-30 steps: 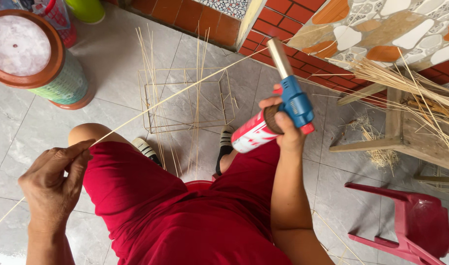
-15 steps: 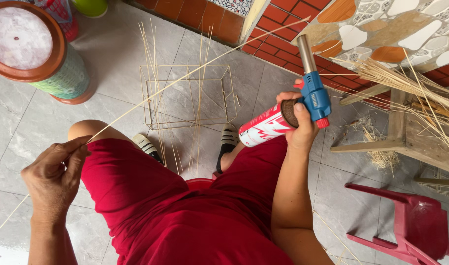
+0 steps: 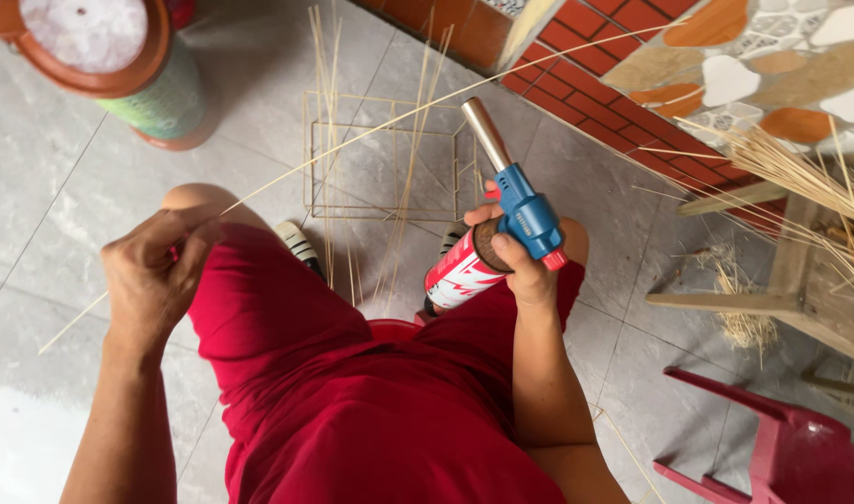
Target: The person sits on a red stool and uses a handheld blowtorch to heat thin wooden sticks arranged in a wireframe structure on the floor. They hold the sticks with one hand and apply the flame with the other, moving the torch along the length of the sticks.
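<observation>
The left hand (image 3: 156, 271) sits over the left knee, fingers pinched together on a long thin bamboo strip (image 3: 389, 117). From the pinch the strip runs up and to the right across the frame, passing above the wire-like square frame (image 3: 385, 154) and ending near the stone-patterned wall (image 3: 772, 65); a short tail of it projects down and left of the hand over the tiled floor (image 3: 63, 205).

The right hand (image 3: 515, 261) is clamped around a gas torch (image 3: 501, 219) — blue head, metal nozzle, red-and-white canister. The fingers wrap the canister's top just below the head. The nozzle points up and left, its tip close under the strip, though contact cannot be confirmed.

The square frame stands on the floor ahead of the knees, with several upright bamboo slivers rising from it. A round container with a brown lid (image 3: 91, 47) stands at top left. A bundle of bamboo strips (image 3: 800, 177) lies on a wooden stand (image 3: 800, 289) at right — a red plastic stool (image 3: 781, 448) sits below it. The person wears red clothing (image 3: 352, 401).
</observation>
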